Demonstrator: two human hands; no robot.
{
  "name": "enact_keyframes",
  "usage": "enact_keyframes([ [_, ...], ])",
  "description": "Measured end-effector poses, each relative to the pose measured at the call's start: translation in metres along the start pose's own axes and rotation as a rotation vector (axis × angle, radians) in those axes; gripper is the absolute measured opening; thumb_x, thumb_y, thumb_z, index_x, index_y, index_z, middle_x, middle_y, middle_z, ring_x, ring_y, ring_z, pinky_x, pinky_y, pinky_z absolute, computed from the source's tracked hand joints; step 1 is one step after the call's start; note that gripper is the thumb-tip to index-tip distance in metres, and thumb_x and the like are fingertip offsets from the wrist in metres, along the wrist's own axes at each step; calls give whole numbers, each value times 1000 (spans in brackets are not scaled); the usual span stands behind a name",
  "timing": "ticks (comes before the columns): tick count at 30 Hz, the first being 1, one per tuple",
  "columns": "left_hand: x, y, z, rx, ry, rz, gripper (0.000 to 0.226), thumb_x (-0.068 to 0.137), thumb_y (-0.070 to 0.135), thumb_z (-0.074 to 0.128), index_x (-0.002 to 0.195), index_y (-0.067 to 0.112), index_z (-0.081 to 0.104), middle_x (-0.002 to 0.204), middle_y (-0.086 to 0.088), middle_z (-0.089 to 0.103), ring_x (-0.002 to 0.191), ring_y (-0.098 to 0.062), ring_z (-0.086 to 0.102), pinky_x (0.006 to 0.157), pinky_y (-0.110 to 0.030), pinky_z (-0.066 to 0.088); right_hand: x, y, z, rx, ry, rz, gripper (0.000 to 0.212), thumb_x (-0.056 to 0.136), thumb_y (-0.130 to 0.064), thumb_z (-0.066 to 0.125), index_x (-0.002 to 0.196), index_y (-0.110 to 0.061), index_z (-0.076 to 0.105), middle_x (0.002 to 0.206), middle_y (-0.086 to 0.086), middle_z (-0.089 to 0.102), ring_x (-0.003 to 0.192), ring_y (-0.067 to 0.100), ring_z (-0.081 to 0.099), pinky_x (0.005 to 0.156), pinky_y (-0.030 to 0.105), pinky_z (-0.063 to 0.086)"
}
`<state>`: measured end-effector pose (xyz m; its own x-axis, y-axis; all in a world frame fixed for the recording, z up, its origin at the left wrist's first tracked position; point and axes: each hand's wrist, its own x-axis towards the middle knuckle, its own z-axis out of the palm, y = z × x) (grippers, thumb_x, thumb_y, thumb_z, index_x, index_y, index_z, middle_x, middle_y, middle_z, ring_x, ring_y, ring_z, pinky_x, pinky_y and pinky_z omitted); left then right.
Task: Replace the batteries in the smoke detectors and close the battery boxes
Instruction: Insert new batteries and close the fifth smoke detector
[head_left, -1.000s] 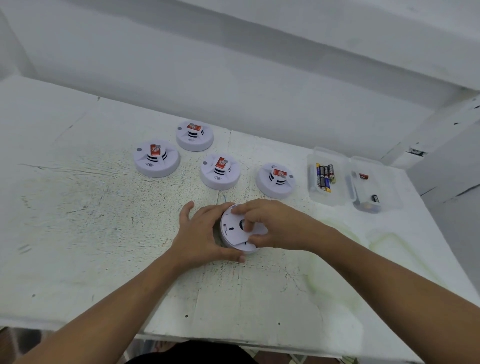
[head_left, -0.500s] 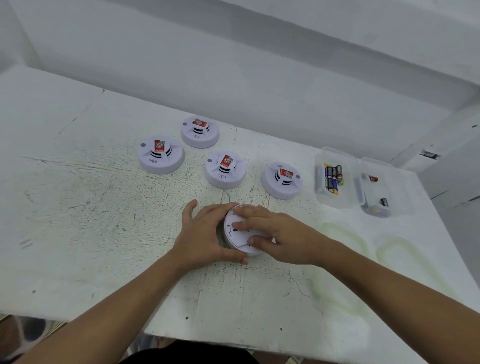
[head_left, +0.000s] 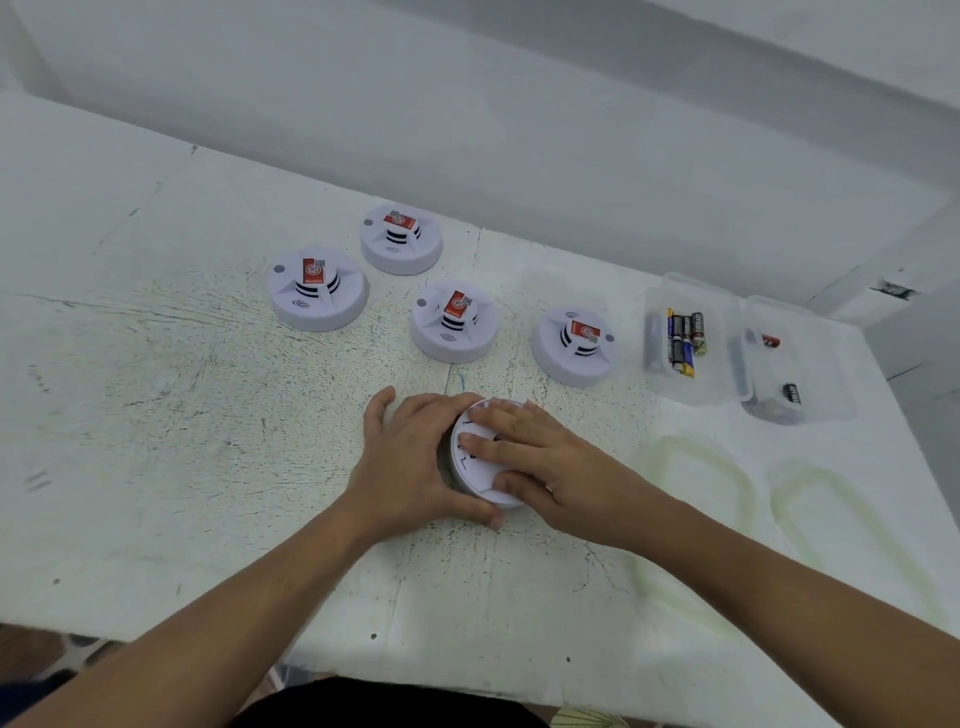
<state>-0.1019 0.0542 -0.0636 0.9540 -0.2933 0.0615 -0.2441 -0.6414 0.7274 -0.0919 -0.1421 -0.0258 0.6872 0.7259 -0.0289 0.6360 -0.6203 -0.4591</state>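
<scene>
The upturned smoke detector (head_left: 475, 475) lies on the bench (head_left: 182, 415), held from both sides. The left hand (head_left: 410, 457) grips its left rim; the right hand (head_left: 545, 462) presses straight fingers across its back.

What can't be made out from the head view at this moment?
Head view:
The battery box of the near detector: covered by the left hand and right hand; shut or not, unclear.
Labels on the batteries in the clear box: too small.
The dark item in the box's right half: blurred by plastic.
</scene>
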Motion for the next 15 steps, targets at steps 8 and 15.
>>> enact_keyframes([
  [8, -2, 6, -3, -12, 47, -9, 106, 35, 81, 64, 131, 39, 43, 109, 39, 38, 114, 8, 32, 113, -29, -7, 1, -7, -18, -129, -5, -27, 41, 88, -34, 55, 127, -25, 60, 127, 11, 48, 116, 28, 46, 98, 34, 40],
  [15, -5, 5, -5, -93, 37, -1, 93, 38, 70, 77, 117, 40, 38, 101, 29, 50, 106, 10, 43, 113, -38, 10, 33, -28, -48, -356, -223, -14, 54, 73, -46, 70, 117, -23, 50, 103, -4, 49, 91, 14, 40, 73, 31, 45],
])
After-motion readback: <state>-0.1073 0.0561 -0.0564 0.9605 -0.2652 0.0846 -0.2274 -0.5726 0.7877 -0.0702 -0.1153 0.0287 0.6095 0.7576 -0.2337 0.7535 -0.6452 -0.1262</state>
